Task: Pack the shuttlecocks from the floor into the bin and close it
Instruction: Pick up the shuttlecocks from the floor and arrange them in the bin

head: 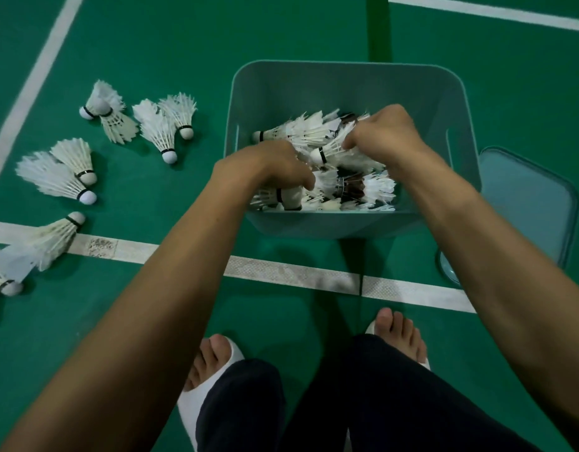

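The bin (330, 225), a pale teal tub, stands open on the green court floor (281, 34), just beyond a white line (281, 272). It is partly filled with a pile of shuttlecocks (373, 190), mostly white, with a few dark ones among them. Both hands reach down into it.

The right hand (381, 135) has its fingers (350, 141) curled, pinching the feathers of a white shuttlecock (337, 153), which lies with its cork tip pointing left above the pile. The left hand (265, 164) is at the near left of the bin, its fingers bent down into the pile and mostly hidden under the hand. I cannot tell whether they grip the shuttlecocks beneath.

The lid (529, 203) lies on the floor just to the right of the bin. Loose shuttlecocks (158, 132) lie scattered in small clusters on the floor to the left of the bin, some across the white line.
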A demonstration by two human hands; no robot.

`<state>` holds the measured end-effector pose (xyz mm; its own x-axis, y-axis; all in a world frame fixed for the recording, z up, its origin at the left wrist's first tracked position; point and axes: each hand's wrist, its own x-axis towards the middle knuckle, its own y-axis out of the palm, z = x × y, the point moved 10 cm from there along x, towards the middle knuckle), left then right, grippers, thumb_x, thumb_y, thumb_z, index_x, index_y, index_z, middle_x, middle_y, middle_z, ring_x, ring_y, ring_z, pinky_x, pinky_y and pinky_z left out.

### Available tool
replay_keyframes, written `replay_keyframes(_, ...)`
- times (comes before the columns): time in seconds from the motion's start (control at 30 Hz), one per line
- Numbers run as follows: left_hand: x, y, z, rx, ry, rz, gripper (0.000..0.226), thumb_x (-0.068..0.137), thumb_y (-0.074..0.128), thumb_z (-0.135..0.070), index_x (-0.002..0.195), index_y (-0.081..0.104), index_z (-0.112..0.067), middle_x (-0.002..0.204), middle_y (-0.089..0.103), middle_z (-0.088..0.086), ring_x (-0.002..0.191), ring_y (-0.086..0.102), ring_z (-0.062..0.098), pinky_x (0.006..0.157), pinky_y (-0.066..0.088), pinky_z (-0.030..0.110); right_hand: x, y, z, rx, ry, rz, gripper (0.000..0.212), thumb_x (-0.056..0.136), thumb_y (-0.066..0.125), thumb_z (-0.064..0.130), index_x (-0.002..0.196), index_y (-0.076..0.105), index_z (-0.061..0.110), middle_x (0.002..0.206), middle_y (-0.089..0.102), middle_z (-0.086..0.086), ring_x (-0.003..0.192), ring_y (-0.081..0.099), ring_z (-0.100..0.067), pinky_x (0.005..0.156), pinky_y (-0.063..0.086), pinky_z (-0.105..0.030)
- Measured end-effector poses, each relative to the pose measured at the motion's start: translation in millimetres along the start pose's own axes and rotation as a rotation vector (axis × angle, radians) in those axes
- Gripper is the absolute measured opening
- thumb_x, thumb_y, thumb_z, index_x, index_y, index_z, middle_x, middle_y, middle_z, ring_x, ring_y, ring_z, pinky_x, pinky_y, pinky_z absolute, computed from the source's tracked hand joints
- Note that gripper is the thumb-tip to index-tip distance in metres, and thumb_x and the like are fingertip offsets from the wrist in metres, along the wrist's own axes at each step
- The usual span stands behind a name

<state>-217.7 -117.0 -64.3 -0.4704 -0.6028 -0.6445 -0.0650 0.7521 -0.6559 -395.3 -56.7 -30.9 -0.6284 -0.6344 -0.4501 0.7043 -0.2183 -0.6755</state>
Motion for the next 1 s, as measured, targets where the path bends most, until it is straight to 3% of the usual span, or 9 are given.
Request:
replay_keyframes(0.1,8.3,10.2,3.9,0.012,-0.056,0.065,0.037,0.085,0.074,-0.046,0.091,0.056,-0.015,0.114,0.06,0.006,0.103,0.062,0.031,0.096,0.052,0.044,5.5,-0.8,5.5,-0.121,-0.066,-0.028,0.02,0.073,0.077,0.019,0.093,0.078,0.013,0.099,0.074,-0.004,0.108,0.064,-0.028,0.095,0.056,-0.045)
replay_keyframes(0.2,13.8,14.3,5.0,0.034,-0.069,0.059,0.033,0.084,0.073,-0.046,0.087,0.058,-0.017,0.113,0.061,0.009,0.098,0.062,0.031,0.088,0.051,0.04,8.7,12.2,9.4,-0.105,-0.067,0.115,0.021,0.081,0.081,0.014,0.099,0.076,0.006,0.1,0.073,-0.008,0.086,0.066,-0.022,0.069,0.057,-0.033)
replay_keyframes(0.3,14.5,24.7,2.2,0.058,-0.069,0.102,0.048,0.085,0.069,-0.049,0.115,0.062,-0.013,0.12,0.061,0.007,0.106,0.061,0.031,0.098,0.052,0.045,8.0,35.8,6.3,0.056,0.029,0.247,0.011,0.088,0.075,0.008,0.096,0.071,0.002,0.091,0.07,-0.011,0.072,0.062,-0.021,0.07,0.062,-0.037)
replay_keyframes(0.37,13.2,28.3,-2.1,0.087,-0.052,0.121,0.041,0.087,0.067,-0.049,0.11,0.059,-0.016,0.118,0.059,0.006,0.106,0.061,0.031,0.1,0.052,0.047,8.4,54.4,5.2,0.12,0.077,0.298,0.007,0.091,0.07,0.005,0.097,0.069,0.003,0.084,0.066,-0.01,0.063,0.061,-0.02,0.069,0.063,-0.037)
replay_keyframes(0.43,10.4,28.2,-3.5,0.113,-0.047,0.141,0.032,0.084,0.067,-0.048,0.095,0.058,-0.019,0.109,0.063,0.004,0.098,0.063,0.027,0.095,0.054,0.044,4.1,76.1,8.6,0.139,0.106,0.361,0.001,0.094,0.065,0.002,0.093,0.066,0.003,0.076,0.065,-0.01,0.05,0.061,-0.018,0.055,0.059,-0.03)
replay_keyframes(0.53,1.8,25.2,-3.3,0.112,-0.057,0.122,0.025,0.074,0.069,-0.045,0.086,0.057,-0.028,0.095,0.066,0.002,0.087,0.066,0.023,0.089,0.058,0.042,3.7,96.8,14.4,0.11,0.104,0.371,0.008,0.09,0.062,-0.004,0.085,0.066,0.002,0.073,0.064,-0.012,0.054,0.058,-0.021,0.053,0.051,-0.029)
replay_keyframes(0.63,-3.3,24.9,-0.9,0.091,-0.072,0.085,0.05,0.059,0.063,-0.051,0.105,0.061,-0.03,0.097,0.068,0.001,0.086,0.068,0.024,0.087,0.059,0.044,3.9,107.5,15.8,0.098,0.12,0.386,0.017,0.088,0.058,-0.007,0.077,0.061,0.005,0.069,0.058,-0.009,0.057,0.054,-0.021,0.059,0.05,-0.031)
replay_keyframes(0.8,-4.6,24.4,-0.6,0.072,-0.085,0.074,0.075,0.057,0.066,-0.055,0.126,0.056,-0.03,0.109,0.067,0.002,0.095,0.066,0.028,0.093,0.057,0.046,4.1,106.0,19.0,0.078,0.103,0.391,0.02,0.085,0.066,-0.005,0.07,0.059,0.006,0.064,0.059,-0.006,0.035,0.042,-0.013,0.046,0.046,-0.025)
replay_keyframes(1.0,6.8,22.3,6.1,-0.011,-0.087,0.007,0.065,0.076,0.081,-0.045,0.133,0.057,-0.027,0.111,0.062,0.0,0.098,0.063,0.026,0.097,0.055,0.044,8.9,102.2,20.9,0.113,0.034,0.319,0.026,0.073,0.088,0.014,0.089,0.072,0.0,0.076,0.077,-0.011,0.066,0.075,-0.023,0.064,0.065,-0.04)
